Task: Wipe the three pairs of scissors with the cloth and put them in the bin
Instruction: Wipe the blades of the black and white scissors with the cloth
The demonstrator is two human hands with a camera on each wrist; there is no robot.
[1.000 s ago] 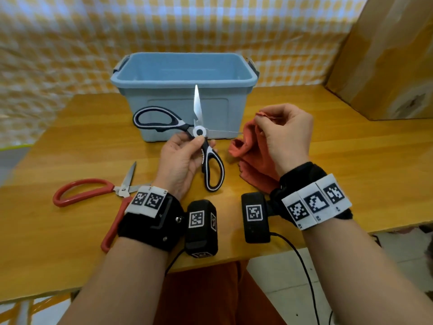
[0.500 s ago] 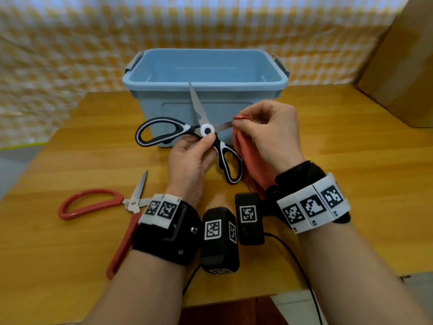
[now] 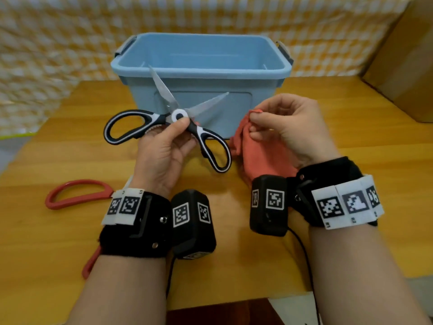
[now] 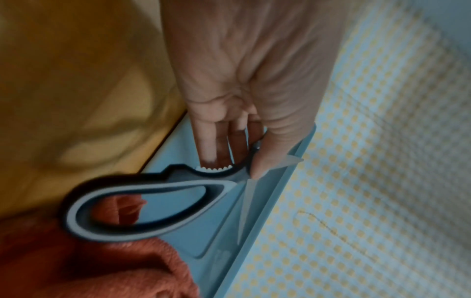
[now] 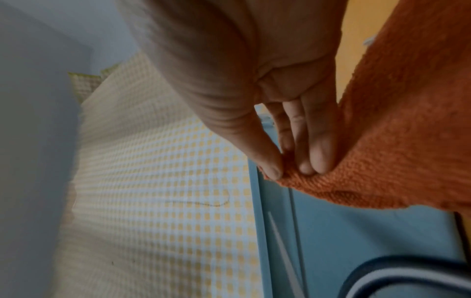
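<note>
Fingers (image 3: 180, 127) of the left hand (image 3: 161, 158) pinch the black-and-white scissors (image 3: 179, 116) at the pivot, thumb on top and fingertips underneath, holding them up in front of the blue bin (image 3: 201, 69); the right hand (image 3: 288, 127) has its thumb and fingertips closed on a fold of the orange cloth (image 3: 264, 156), the rest of it hanging down to the table (image 3: 351, 146).

Half a second ago that cloth was pressed against the right-hand blade; now it has come off to the right and the two are apart, with both blades bare and spread wide; the scissors have also tipped a little, one blade pointing up over the bin's front rim, the other out toward the cloth. I'd take that as one wiping stroke just finished, with either another pass or the other blade to follow; the cloth looks bunched ready for it.

Nothing shows inside the bin, so no pair has gone in yet as far as I can tell; the red scissors (image 3: 77, 194) lie on the table to the left, partly behind the left wrist; a third pair I cannot find in any view.
</note>
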